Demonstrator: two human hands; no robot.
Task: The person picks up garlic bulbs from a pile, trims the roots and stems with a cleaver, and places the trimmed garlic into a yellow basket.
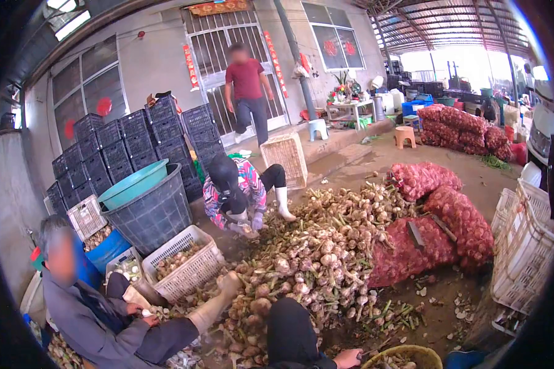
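Note:
At the bottom edge my right hand (349, 358) comes out of a dark sleeve, its fingers curled closed. A thin dark piece sticks out past the fingers, too small and cut off to name. Just right of that hand is a yellow-rimmed bucket (434, 355) with garlic pieces inside. My left hand is out of view. In front of my dark-trousered knee (291, 332) spreads a large heap of garlic bulbs (326, 258) with stalks.
Red mesh sacks of garlic (406, 252) lie right of the heap, with white crates (523, 258) beyond. A person in grey (98, 326) sits at left holding garlic; another (240, 190) bends over the heap. White crate (188, 270) and black tub (154, 212) stand nearby. Someone (248, 92) stands behind.

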